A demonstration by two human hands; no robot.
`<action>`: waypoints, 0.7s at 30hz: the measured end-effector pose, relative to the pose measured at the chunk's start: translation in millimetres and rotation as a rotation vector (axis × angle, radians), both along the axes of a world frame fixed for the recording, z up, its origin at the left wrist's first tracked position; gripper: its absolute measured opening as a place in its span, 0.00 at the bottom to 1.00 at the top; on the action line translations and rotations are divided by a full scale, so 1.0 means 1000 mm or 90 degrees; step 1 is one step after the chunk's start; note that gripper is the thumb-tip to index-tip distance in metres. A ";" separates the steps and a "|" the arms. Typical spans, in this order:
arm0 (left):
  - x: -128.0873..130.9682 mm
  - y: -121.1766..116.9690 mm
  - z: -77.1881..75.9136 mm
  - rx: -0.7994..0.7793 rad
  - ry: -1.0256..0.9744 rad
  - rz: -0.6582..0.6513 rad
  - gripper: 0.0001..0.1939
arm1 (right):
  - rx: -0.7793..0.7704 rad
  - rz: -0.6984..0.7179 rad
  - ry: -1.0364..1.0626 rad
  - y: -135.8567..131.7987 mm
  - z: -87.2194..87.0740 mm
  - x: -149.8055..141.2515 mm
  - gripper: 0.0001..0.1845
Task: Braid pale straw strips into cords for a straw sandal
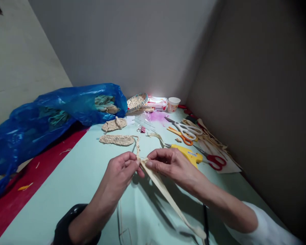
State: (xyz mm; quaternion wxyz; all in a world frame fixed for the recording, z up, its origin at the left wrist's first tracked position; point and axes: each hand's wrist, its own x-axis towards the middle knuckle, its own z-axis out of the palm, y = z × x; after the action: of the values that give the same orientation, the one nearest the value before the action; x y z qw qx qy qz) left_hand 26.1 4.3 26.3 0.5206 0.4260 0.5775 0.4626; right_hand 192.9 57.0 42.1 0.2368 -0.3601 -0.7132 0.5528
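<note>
Between thumb and fingers, my left hand (123, 170) pinches a thin plaited braid (137, 146) of pale dry fibre. That braid runs back to an oval coiled sole (116, 140) lying on the table. My right hand (165, 163) grips the top of a wide pale husk strip (163, 190) right beside the left fingertips. The strip's loose length hangs toward me, down to the lower right. Behind the coiled sole lies a small woven slipper (114, 124) with a strap. Exactly how the strands cross between my fingertips is hidden.
A yellow glue gun (188, 153) lies just beyond my right hand. White-handled scissors (186, 129), orange-handled scissors (181, 136) and red-handled scissors (214, 160) are on the right. A blue plastic bag (66, 102) fills the left. A paper cup (173, 104) and a woven basket (137, 102) stand behind.
</note>
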 end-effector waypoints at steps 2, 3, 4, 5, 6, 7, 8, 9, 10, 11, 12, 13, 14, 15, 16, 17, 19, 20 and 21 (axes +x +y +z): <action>0.001 -0.001 0.000 -0.010 0.006 -0.008 0.10 | 0.053 -0.011 -0.033 0.001 -0.002 0.001 0.10; 0.001 -0.001 0.001 -0.016 0.007 -0.008 0.10 | 0.080 -0.015 -0.053 0.001 -0.004 0.001 0.09; 0.001 -0.001 0.001 -0.020 0.008 -0.005 0.10 | 0.109 -0.018 -0.073 0.001 -0.005 0.001 0.08; 0.002 -0.001 0.002 -0.021 0.013 -0.002 0.10 | 0.136 -0.019 -0.092 0.000 -0.006 0.001 0.07; 0.002 -0.001 0.002 -0.020 0.022 0.001 0.10 | 0.161 -0.021 -0.109 -0.001 -0.007 0.001 0.07; 0.002 -0.001 0.003 -0.018 0.034 -0.001 0.10 | 0.182 -0.023 -0.123 -0.001 -0.007 0.000 0.07; 0.002 -0.001 0.003 -0.015 0.050 -0.006 0.10 | 0.198 -0.023 -0.133 -0.002 -0.007 0.000 0.07; 0.002 -0.001 0.004 -0.013 0.066 -0.012 0.10 | 0.207 -0.024 -0.139 -0.003 -0.007 -0.001 0.07; 0.002 -0.001 0.004 -0.010 0.081 -0.017 0.10 | 0.213 -0.026 -0.144 -0.003 -0.007 -0.002 0.07; 0.002 -0.001 0.004 -0.007 0.093 -0.021 0.10 | 0.217 -0.030 -0.150 -0.004 -0.006 -0.003 0.08; 0.002 -0.001 0.003 -0.003 0.100 -0.025 0.11 | 0.223 -0.036 -0.154 -0.004 -0.006 -0.004 0.08; 0.001 -0.001 0.003 0.001 0.103 -0.029 0.10 | 0.228 -0.043 -0.158 -0.005 -0.006 -0.005 0.08; 0.001 -0.001 0.002 0.005 0.100 -0.032 0.10 | 0.234 -0.052 -0.161 -0.005 -0.006 -0.005 0.07; 0.001 -0.001 0.001 0.007 0.095 -0.038 0.10 | 0.241 -0.060 -0.164 -0.006 -0.006 -0.006 0.07; 0.001 -0.001 0.000 0.009 0.090 -0.042 0.10 | 0.248 -0.067 -0.165 -0.006 -0.007 -0.007 0.06; 0.002 -0.001 -0.001 0.010 0.088 -0.044 0.10 | 0.254 -0.071 -0.164 -0.007 -0.007 -0.007 0.06; 0.002 -0.001 -0.002 0.008 0.100 -0.041 0.10 | 0.258 -0.072 -0.153 -0.008 -0.008 -0.007 0.06; 0.002 -0.001 -0.001 0.006 0.113 -0.038 0.10 | 0.256 -0.071 -0.143 -0.008 -0.009 -0.006 0.07; 0.002 -0.001 -0.001 0.004 0.127 -0.033 0.10 | 0.250 -0.067 -0.132 -0.008 -0.009 -0.006 0.07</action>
State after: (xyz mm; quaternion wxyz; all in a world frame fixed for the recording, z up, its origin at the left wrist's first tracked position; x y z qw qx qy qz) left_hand 28.0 3.6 25.3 0.4710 0.4867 0.6136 0.4060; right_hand 187.3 48.6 33.1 0.2564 -0.3989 -0.8076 0.3506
